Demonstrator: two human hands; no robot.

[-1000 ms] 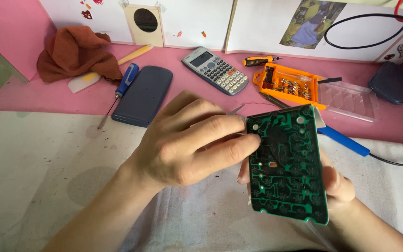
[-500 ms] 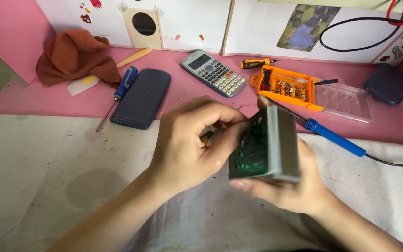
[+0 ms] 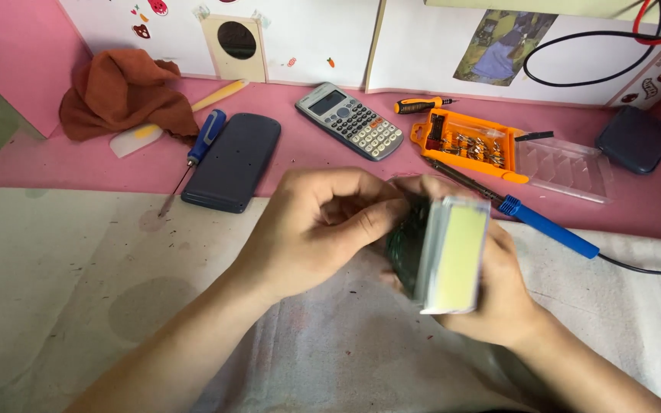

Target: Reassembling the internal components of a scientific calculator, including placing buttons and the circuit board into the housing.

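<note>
My right hand [image 3: 499,294] grasps the green circuit board [image 3: 405,243] with its pale panel, edge-up over the cloth [image 3: 78,306]; my left hand [image 3: 323,229] pinches its near edge.

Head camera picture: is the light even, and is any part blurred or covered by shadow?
Head view: light is soft and even, without harsh glare; the calculator and orange bit case are sharp; the left hand and the green circuit board look slightly soft; the board's face is dark, shaded between left hand and right hand.
</note>
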